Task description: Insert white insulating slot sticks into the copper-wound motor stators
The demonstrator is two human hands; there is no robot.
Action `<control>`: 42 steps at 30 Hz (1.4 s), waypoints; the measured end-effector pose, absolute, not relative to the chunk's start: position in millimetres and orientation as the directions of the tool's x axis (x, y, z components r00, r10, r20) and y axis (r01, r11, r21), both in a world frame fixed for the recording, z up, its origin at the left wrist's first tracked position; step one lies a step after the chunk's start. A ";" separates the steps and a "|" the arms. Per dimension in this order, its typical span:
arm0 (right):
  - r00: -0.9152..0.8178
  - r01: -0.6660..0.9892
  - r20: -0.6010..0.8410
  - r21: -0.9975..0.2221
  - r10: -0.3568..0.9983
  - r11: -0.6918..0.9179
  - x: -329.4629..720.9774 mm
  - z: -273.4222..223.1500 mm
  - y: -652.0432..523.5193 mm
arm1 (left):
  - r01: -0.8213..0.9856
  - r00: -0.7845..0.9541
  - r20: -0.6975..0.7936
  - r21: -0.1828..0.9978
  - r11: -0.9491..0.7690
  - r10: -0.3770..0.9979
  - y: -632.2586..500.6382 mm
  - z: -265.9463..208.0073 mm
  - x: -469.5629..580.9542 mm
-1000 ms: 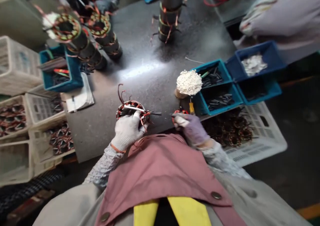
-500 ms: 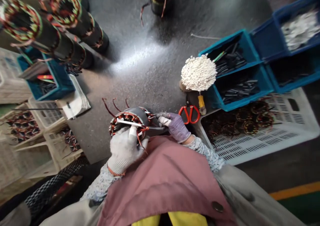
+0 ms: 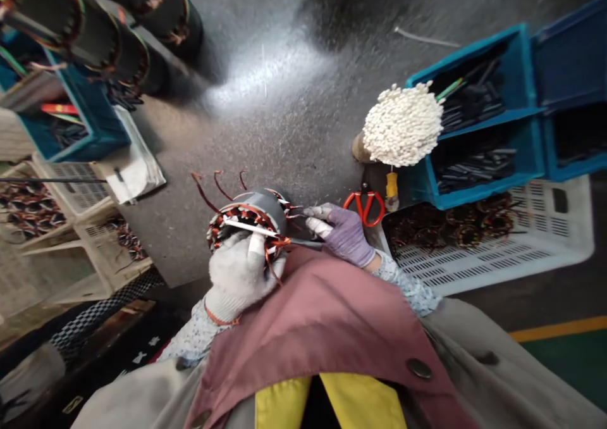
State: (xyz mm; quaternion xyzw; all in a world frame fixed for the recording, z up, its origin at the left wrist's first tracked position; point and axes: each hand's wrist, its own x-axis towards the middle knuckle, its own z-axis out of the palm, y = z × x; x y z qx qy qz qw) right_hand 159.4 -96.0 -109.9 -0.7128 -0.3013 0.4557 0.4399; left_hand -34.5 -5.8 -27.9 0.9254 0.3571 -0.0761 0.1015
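A motor stator, a grey ring with copper windings, lies on its side at the bench's near edge. My left hand, in a white knitted glove, is closed on its near end. Its thumb presses by a thin white strip that crosses the stator's opening. Reddish lead wires stick up at the far left, and others hang by my left fingers. A dark sleeve runs rightward from the wires. My right hand, in a purple glove with pale fingertips, is closed in a pinch beside the stator's right-hand wire ends; its hold is unclear.
Red-handled scissors and a yellow-handled tool lie right of my right hand. Beyond stands a bundle of white cords. Blue bins hold dark tubes. A white crate contains wound coils. Stacked stators stand far left.
The view has shifted, so the bins and cord bundle sit farther right. My right hand has drawn slightly away from the stator. My left hand keeps its hold.
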 end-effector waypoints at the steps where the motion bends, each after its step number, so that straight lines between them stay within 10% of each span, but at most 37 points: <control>1: 0.405 -0.003 -0.416 -0.891 0.814 -0.454 161.2 -111.5 -99.0 | 0.667 0.743 -0.198 0.134 -0.733 0.640 -5.5 -27.6 -34.6; 14: 0.176 -0.398 -0.626 -0.751 0.760 -0.527 160.9 -115.2 -84.1 | 0.624 0.781 -0.155 0.134 -0.770 0.605 -2.2 -23.7 -34.7; 19: 0.519 0.042 -0.447 -0.838 0.729 -0.543 177.8 -160.7 -94.8 | 0.607 0.794 -0.108 0.150 -0.780 0.598 -1.7 -23.0 -33.9; 24: 0.330 0.557 -0.280 -0.713 0.901 -0.426 192.6 -197.3 -75.3 | 0.583 0.812 -0.090 0.084 -0.808 0.577 -1.1 -22.1 -33.2; 37: -0.270 0.773 -0.107 -0.617 0.957 0.149 168.2 -226.0 140.7 | 0.590 0.807 -0.065 0.096 -0.801 0.587 -6.5 -21.6 -25.3; 42: -0.177 0.786 -0.274 -0.617 0.945 -0.032 146.1 -220.8 164.0 | 0.598 0.801 -0.036 0.073 -0.798 0.597 -5.8 -24.8 -28.6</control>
